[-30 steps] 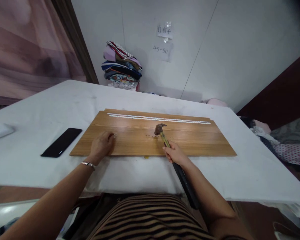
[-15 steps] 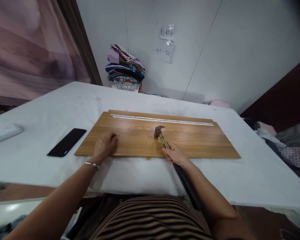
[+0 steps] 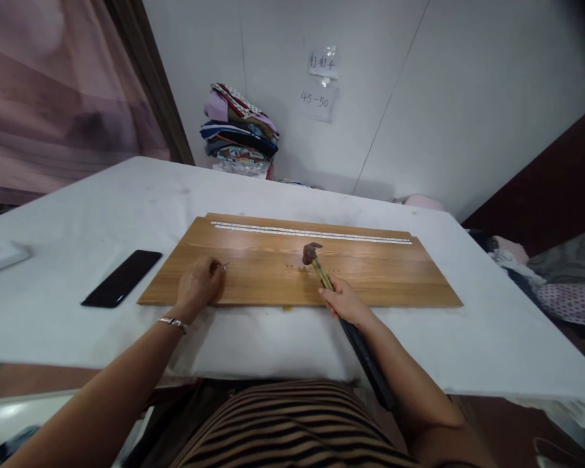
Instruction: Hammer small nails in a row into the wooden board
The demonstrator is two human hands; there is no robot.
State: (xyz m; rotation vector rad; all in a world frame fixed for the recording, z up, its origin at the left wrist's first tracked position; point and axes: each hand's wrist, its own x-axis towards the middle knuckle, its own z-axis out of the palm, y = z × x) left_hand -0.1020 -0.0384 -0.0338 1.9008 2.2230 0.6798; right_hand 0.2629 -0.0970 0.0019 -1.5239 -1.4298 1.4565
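Note:
A wooden board (image 3: 263, 283) with a brown grain lies flat on the white-covered table. My right hand (image 3: 344, 300) is wrapped around a claw hammer (image 3: 324, 276), gripping it near the top of its black handle. The rusty hammer head hovers over the board's middle, close to a row of small dark marks (image 3: 297, 268). At the board's left part rests my left hand (image 3: 198, 284), its fingers closed in a pinch at some small shiny nails (image 3: 225, 266). How many nails are between the fingertips is hidden.
Two white measuring strips (image 3: 312, 234) run along the board's far side. A black phone (image 3: 123, 279) lies left of the board, with a white object (image 3: 2, 257) farther left. Folded clothes (image 3: 241, 133) are stacked against the wall, below and left of paper signs (image 3: 316, 101).
The view has shifted slightly, so everything sits a little farther left. Both hands keep nearly the same pose, and the hammer head stays above the board.

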